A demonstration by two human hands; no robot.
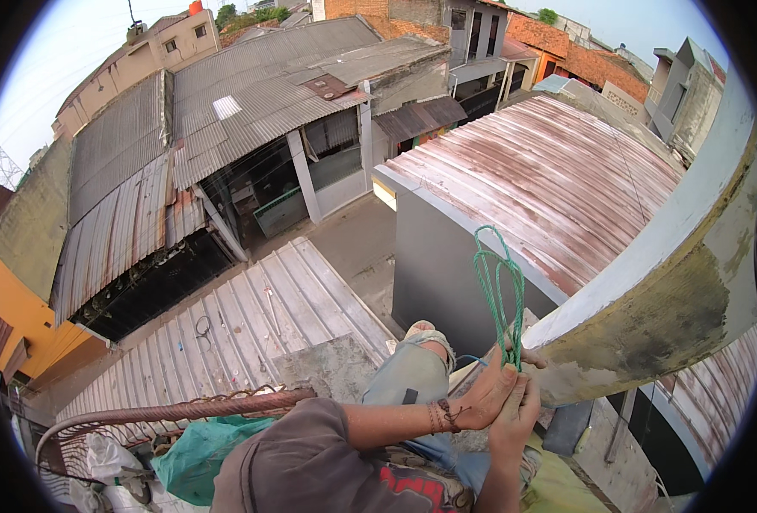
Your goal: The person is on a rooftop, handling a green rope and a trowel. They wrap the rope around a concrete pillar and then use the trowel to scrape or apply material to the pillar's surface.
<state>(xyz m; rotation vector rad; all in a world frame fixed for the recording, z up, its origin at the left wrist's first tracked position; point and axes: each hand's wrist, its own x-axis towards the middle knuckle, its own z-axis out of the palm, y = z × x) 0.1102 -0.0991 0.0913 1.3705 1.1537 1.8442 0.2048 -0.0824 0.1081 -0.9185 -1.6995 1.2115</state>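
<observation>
A looped bundle of green rope stands up in front of me, its long loops rising above my fingers. My left hand, with dark cord bracelets at the wrist, is closed around the lower end of the bundle. Beside it, my right hand pinches the same spot, thumb and fingers pressed together. The fingers partly hide where the strands gather, so I cannot tell whether there is a knot. My bent leg in light blue denim lies just left of the hands.
A curved, weathered concrete edge rises close on the right. A rusty metal railing runs at the lower left, with a green plastic bag beside it. Below lie a corrugated metal roof and a lane.
</observation>
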